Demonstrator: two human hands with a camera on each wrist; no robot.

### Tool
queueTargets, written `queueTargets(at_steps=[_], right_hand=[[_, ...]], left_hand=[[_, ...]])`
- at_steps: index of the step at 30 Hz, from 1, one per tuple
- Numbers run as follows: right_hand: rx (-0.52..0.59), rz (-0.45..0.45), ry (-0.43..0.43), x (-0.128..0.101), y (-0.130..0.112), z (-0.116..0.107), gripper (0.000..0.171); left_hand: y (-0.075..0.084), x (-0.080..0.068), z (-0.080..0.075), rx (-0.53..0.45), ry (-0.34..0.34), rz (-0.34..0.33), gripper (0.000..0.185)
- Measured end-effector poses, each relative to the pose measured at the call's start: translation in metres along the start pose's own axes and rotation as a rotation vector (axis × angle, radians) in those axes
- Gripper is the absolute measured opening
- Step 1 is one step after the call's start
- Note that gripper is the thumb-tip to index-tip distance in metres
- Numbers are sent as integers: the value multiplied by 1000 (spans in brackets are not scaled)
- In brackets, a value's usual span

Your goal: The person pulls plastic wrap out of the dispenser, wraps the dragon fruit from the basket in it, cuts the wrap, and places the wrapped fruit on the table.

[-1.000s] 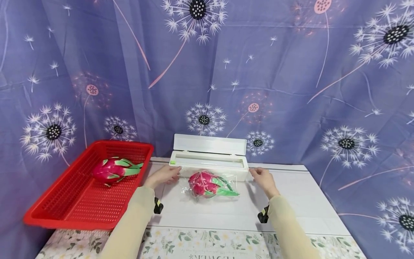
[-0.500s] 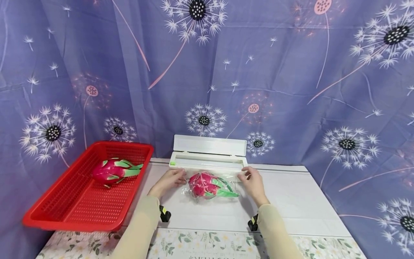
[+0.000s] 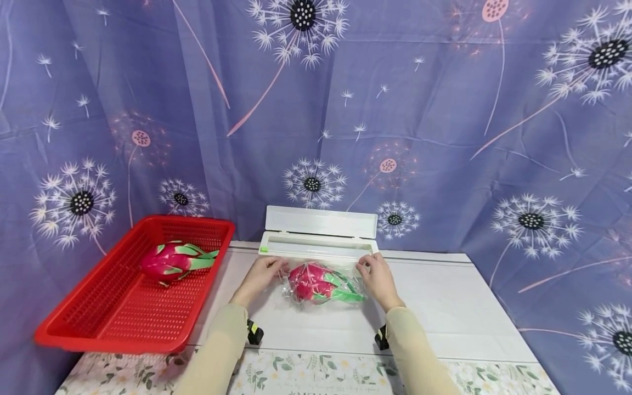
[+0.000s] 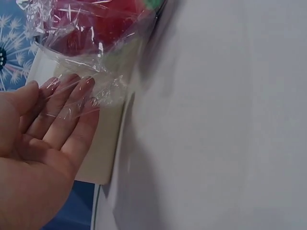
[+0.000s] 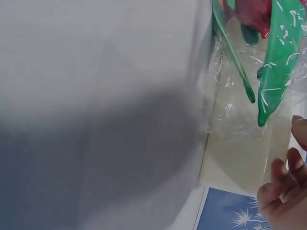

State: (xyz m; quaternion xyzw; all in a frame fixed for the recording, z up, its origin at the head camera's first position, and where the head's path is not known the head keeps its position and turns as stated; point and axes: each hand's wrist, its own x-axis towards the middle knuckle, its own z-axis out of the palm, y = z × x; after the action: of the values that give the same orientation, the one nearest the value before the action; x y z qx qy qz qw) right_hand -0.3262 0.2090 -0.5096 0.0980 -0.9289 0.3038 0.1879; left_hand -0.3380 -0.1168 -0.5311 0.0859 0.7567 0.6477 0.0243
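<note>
A dragon fruit [image 3: 312,282], pink with green leaf tips, lies loosely wrapped in clear plastic film [image 4: 72,62] on the white table. Just behind it stands a white cling film box [image 3: 318,249] with its lid raised. My left hand [image 3: 259,278] is at the wrapped fruit's left end. In the left wrist view, loose film lies over its slightly bent fingers, with the thumb apart from them. My right hand [image 3: 379,278] is near the leafy end, in front of the box. The right wrist view shows its fingers loosely bent, a gap from the thumb, and nothing visible between.
A red plastic basket [image 3: 133,323] stands at the left with a second dragon fruit [image 3: 170,263] in it. A blue dandelion-print curtain [image 3: 316,109] hangs behind the table. Flowered cloth [image 3: 306,367] covers the front edge.
Both hands have moved inward from the ends of the box to the ends of the wrapped dragon fruit. The film's left end now lies against my left fingers. Box and basket stay put.
</note>
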Motion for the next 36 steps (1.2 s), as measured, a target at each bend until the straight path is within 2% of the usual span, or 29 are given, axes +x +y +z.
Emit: queueTargets(at_steps=[9,17,25,36], right_hand=[[63,-30,-59,-8,-11,-4,7],[81,-34,-66,-15,-30,-5,8],[34,-74,-56,-19,-42,-5,11],[-2,-123,-55,-26,-50,-5,11]], left_hand=[[14,-12,7,126,29,65,22],[26,-24,14,280,46,175,22],[35,-34,18,387,59,227,22],[41,-47,27,576,105,372,19]])
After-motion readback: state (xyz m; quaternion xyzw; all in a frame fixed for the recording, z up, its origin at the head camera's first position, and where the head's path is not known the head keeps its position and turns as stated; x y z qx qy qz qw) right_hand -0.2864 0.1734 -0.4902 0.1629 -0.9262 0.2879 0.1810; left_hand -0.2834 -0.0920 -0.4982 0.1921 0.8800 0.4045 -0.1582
